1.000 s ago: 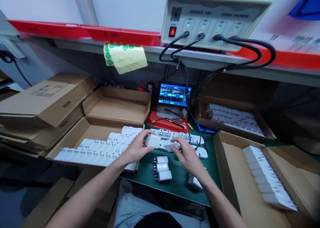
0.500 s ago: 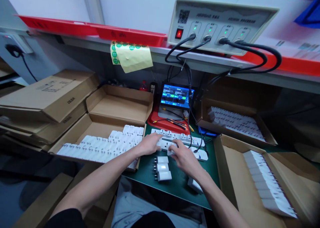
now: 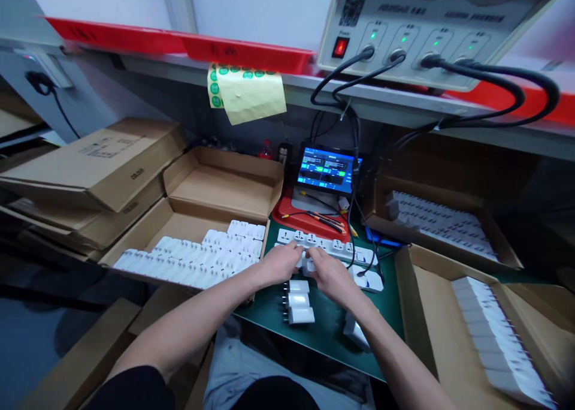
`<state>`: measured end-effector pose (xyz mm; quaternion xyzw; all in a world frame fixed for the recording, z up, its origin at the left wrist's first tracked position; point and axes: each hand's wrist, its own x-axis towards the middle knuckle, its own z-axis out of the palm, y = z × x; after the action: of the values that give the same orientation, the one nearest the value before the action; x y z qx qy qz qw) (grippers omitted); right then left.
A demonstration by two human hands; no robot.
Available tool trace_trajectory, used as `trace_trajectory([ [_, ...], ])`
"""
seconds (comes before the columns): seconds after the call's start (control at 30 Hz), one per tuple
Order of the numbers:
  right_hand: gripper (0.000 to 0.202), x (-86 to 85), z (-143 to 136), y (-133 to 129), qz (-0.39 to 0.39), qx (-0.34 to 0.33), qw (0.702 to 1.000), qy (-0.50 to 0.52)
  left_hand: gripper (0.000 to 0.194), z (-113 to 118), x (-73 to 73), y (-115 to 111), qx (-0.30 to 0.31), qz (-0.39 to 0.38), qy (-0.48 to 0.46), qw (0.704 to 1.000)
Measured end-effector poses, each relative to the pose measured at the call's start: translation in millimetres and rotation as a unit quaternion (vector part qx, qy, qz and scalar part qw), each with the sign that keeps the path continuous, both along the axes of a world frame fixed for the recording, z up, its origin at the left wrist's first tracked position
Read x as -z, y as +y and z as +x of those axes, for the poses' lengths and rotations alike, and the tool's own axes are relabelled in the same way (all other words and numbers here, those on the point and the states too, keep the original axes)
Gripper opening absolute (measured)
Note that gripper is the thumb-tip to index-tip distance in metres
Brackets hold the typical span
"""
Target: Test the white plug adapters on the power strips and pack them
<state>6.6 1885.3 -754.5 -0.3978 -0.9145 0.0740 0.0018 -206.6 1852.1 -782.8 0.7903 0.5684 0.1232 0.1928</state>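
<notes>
My left hand (image 3: 281, 263) and my right hand (image 3: 331, 275) rest side by side on the nearer white power strip (image 3: 366, 278) on the green mat (image 3: 327, 326). Each hand covers a white plug adapter (image 3: 305, 267) pressed down onto the strip; only a sliver of white shows between the fingers. A second power strip (image 3: 326, 244) lies just behind the hands. Three loose white adapters (image 3: 297, 302) sit in a short column in front of my hands. One more adapter (image 3: 354, 333) lies by my right forearm.
An open cardboard box (image 3: 148, 230) at the left holds rows of white adapters. Two more boxes of adapters stand at the right (image 3: 426, 314) and back right (image 3: 440, 224). Behind the strips are a lit tablet (image 3: 327, 170) on a red tray (image 3: 291, 212), black cables, and a tester unit (image 3: 440, 26) on the shelf.
A second ago each hand held a white adapter just above the strip. Both hands have since lowered the adapters onto it and now press on them. The view shifted slightly left.
</notes>
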Motion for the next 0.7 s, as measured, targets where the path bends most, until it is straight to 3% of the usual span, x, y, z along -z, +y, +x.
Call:
trace_trajectory([
  [0.13, 0.038, 0.6, -11, -5, 0.001, 0.023, 0.999, -0.031, 0.063, 1, -4.5, 0, -0.009, 0.003, 0.013, 1.0],
  [0.23, 0.055, -8.3, -4, -13, 0.029, 0.001, 1.0, 0.002, 0.071, -4, -9.6, -5, -0.016, 0.009, 0.025, 0.999],
  [0.33, 0.042, -25.3, 31, -16, 0.086, -0.002, 0.993, 0.077, 0.081, -12, -14.7, -15, -0.025, 0.047, 0.002, 0.999],
  [0.4, 0.023, -35.7, 66, -13, 0.103, 0.041, 0.988, 0.11, 0.075, -13, -16.4, -21, -0.029, 0.085, -0.043, 0.995],
  [0.43, 0.024, -38.8, 83, -10, 0.101, 0.072, 0.986, 0.111, 0.068, -10, -16.4, -23, -0.028, 0.103, -0.071, 0.992],
  [0.57, 0.03, -31.3, 127, 6, 0.038, 0.164, 0.982, 0.084, 0.049, 27, -10.4, -19, 0.007, 0.154, -0.186, 0.97],
  [0.7, 0.028, -1.9, 124, 22, -0.028, 0.152, 0.973, 0.17, 0.036, 78, -3.1, 4, 0.02, 0.14, -0.215, 0.966],
])
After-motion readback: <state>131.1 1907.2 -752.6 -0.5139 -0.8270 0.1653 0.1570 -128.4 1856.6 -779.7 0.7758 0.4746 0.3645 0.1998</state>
